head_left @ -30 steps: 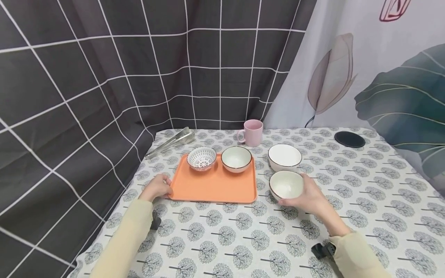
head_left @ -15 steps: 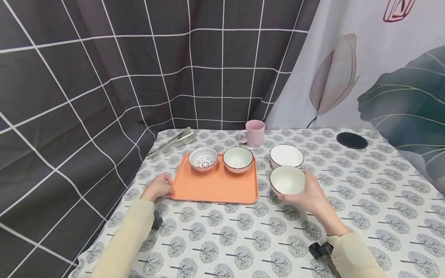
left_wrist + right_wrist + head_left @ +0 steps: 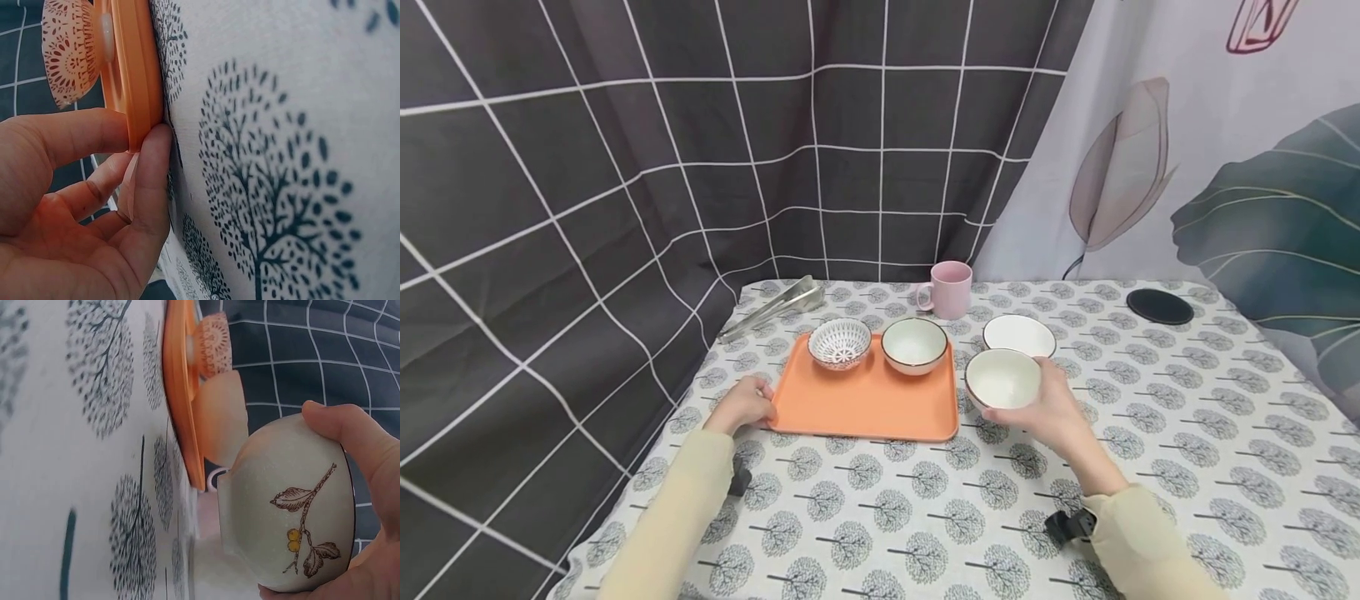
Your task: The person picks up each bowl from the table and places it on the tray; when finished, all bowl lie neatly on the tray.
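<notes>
My right hand (image 3: 1047,410) grips a pale green bowl (image 3: 1002,379) by its side, thumb and fingers spread around it. In the right wrist view this bowl (image 3: 287,506) shows a painted twig with leaves and yellow berries, its foot above the cloth. At the left front corner of an orange tray (image 3: 865,408), my left hand (image 3: 743,406) pinches the rim between thumb and finger, as the left wrist view shows on the tray edge (image 3: 140,75). Toward the tray's back sit a patterned bowl (image 3: 839,343) and another pale green bowl (image 3: 914,345).
Behind the held bowl stands a white bowl (image 3: 1019,335), partly hidden by it. A pink mug (image 3: 951,290) is at the back. Metal tongs (image 3: 775,307) lie back left, and a black round coaster (image 3: 1160,306) back right. A dark gridded curtain (image 3: 700,150) hangs behind.
My right hand has raised the pale green bowl and shifted it left, toward the tray's right edge. The left hand stays at the tray corner.
</notes>
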Action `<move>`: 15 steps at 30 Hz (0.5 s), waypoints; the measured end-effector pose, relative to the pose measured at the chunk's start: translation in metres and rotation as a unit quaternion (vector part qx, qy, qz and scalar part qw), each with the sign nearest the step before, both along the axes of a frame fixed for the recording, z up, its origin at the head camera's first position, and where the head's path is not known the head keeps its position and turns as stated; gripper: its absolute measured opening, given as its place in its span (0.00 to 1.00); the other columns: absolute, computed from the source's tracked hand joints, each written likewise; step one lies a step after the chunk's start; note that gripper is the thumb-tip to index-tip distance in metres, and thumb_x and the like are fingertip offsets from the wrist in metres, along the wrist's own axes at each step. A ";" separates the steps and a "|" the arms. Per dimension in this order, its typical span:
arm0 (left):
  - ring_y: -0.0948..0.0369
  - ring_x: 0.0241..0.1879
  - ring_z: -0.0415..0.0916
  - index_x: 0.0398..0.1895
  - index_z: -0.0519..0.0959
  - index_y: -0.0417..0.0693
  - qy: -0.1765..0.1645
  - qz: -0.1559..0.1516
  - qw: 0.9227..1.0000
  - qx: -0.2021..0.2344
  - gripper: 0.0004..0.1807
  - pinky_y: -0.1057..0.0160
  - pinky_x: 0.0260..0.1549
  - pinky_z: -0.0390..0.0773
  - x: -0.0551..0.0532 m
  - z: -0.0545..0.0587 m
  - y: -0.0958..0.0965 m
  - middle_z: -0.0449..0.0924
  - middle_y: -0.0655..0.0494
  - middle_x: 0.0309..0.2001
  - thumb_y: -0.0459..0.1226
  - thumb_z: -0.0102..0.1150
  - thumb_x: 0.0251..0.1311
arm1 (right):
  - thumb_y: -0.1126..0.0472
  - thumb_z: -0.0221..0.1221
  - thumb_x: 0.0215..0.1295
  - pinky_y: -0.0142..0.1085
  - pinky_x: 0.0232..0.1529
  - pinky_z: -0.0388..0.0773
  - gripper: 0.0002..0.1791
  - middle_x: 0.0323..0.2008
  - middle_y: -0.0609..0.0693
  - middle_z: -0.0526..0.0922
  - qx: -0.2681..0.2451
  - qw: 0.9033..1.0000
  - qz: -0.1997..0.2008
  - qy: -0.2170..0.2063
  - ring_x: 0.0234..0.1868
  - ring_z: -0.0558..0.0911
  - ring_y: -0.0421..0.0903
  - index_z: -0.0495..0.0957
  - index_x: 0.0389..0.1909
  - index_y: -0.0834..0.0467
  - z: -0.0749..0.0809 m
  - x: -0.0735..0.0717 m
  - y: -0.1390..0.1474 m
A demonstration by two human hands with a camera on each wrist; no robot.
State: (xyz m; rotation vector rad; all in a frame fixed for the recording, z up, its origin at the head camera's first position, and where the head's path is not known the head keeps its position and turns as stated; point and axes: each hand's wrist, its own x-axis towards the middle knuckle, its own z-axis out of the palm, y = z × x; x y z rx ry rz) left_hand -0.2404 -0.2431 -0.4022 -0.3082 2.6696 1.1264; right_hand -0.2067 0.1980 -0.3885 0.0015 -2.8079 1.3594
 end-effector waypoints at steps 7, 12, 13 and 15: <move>0.62 0.21 0.75 0.31 0.69 0.39 -0.004 0.002 1.000 0.008 0.14 0.68 0.24 0.80 -0.001 0.000 0.001 0.73 0.48 0.30 0.23 0.59 0.38 | 0.50 0.79 0.35 0.60 0.61 0.70 0.66 0.63 0.69 0.62 -0.035 0.999 0.011 -0.001 0.61 0.69 0.66 0.49 0.71 0.68 0.001 -0.005 -0.010; 0.61 0.22 0.75 0.31 0.69 0.39 -0.001 0.000 1.000 0.006 0.14 0.67 0.24 0.80 0.000 0.001 0.001 0.73 0.48 0.30 0.24 0.60 0.38 | 0.50 0.79 0.35 0.60 0.61 0.71 0.66 0.63 0.69 0.63 -0.032 0.999 0.017 -0.003 0.61 0.69 0.66 0.49 0.71 0.68 0.002 -0.006 -0.020; 0.61 0.22 0.75 0.31 0.69 0.39 0.000 -0.001 1.000 0.007 0.14 0.67 0.24 0.80 0.001 0.001 0.001 0.73 0.48 0.30 0.24 0.60 0.38 | 0.50 0.79 0.35 0.59 0.61 0.71 0.65 0.63 0.69 0.63 -0.032 0.999 0.019 0.000 0.61 0.69 0.66 0.50 0.71 0.68 0.002 -0.007 -0.022; 0.61 0.22 0.75 0.30 0.69 0.38 0.001 -0.004 1.000 0.010 0.14 0.67 0.24 0.80 0.001 0.001 0.000 0.73 0.48 0.30 0.24 0.60 0.38 | 0.50 0.79 0.35 0.58 0.61 0.71 0.64 0.62 0.68 0.64 -0.035 0.999 0.023 0.004 0.61 0.70 0.65 0.51 0.70 0.68 0.003 -0.007 -0.027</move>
